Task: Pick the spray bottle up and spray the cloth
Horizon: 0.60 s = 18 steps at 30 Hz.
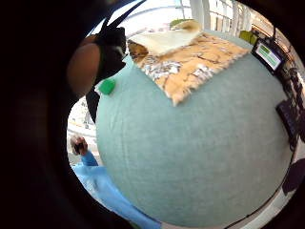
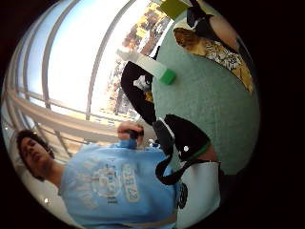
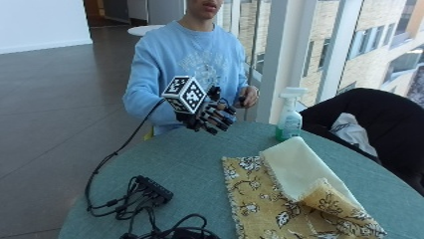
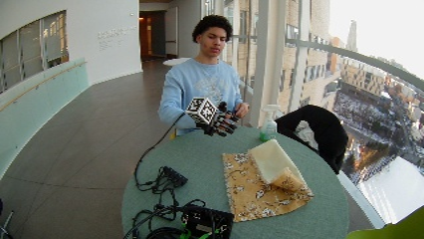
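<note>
Above the near edge of the round teal desk (image 3: pixel 199 159), in front of the seated person's chest, the gloved right hand (image 3: pixel 209 115) is raised in the air with its fingers spread and only slightly bent, holding nothing and touching nothing. Well apart from the hand, toward the window side of the desk, the spray bottle (image 3: pixel 289 121) stands upright near the desk's edge, its white trigger head on top and green liquid in its lower part; a clear stretch of teal surface lies between hand and bottle. Nearer the camera, the yellow floral cloth (image 3: pixel 265 204) lies flat on the desk, with one part folded back so that its pale plain underside (image 3: pixel 298 169) faces up. The bottle stands just beyond the far corner of that fold, apart from the cloth. In the little finger side palm view the cloth (image 1: pixel 190 62) and the bottle's green base (image 1: pixel 106 87) both show across the teal surface from the palm. A black jacket (image 3: pixel 377 119) hangs over a chair behind the bottle. The person's bare hand (image 3: pixel 246 97) is held close to the body, curled around a small dark object.
</note>
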{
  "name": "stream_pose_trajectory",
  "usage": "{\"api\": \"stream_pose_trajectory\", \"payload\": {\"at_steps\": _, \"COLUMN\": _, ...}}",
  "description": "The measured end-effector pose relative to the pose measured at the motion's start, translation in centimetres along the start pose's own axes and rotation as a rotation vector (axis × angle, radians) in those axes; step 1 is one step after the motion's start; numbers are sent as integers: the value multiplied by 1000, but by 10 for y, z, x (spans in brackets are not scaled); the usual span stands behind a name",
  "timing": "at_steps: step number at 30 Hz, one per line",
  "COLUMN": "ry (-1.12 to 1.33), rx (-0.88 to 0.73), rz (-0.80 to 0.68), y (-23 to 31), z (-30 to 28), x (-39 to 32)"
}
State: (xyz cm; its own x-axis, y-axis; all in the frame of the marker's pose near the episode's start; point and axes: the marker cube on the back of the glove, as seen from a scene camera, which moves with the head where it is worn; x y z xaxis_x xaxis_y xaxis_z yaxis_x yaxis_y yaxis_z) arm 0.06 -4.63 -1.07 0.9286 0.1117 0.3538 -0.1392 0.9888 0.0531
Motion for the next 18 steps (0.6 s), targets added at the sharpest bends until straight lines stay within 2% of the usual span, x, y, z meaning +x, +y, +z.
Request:
{"api": "stream_pose_trajectory", "payload": {"at_steps": 8, "ry": 167, "rx": 37, "rz": 80, "y": 63, "z": -30, "x": 51}}
{"api": "stream_pose_trajectory", "payload": {"at_steps": 18, "ry": 199, "rx": 32, "rz": 142, "y": 97, "z": -50, "x": 82}}
